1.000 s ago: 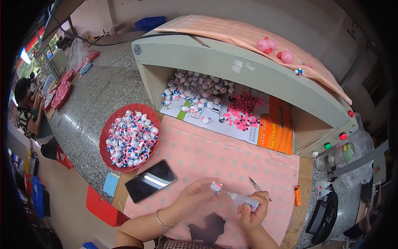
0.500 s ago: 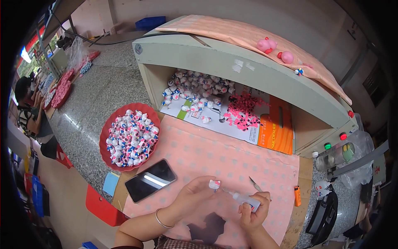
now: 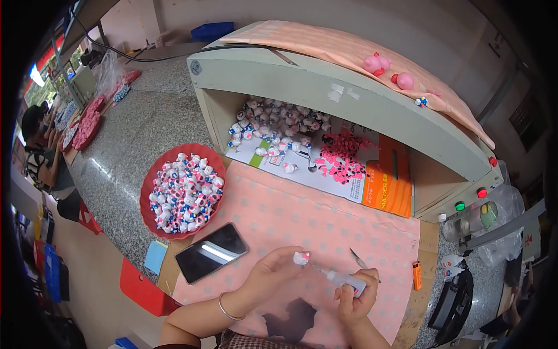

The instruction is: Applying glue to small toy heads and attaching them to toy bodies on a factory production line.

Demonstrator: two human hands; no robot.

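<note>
Two hands at work: both low in the view, over the pink dotted cloth.
Red bowl: far left on the stone counter, heaped with small white figures.
Phone: dark, face up, just right of the bowl, near the left wrist.
Left hand: fingers pinched on one small white figure, lifted off the cloth.
Glue bottle: its thin nozzle points left and meets the figure.
Right hand: closed around the bottle body.
Doing it well: likely a light squeeze, nozzle tip steady on the joint, the figure kept still.
Blade: lies on the cloth just behind the right hand.
Orange lighter: at the cloth's right edge.
</note>
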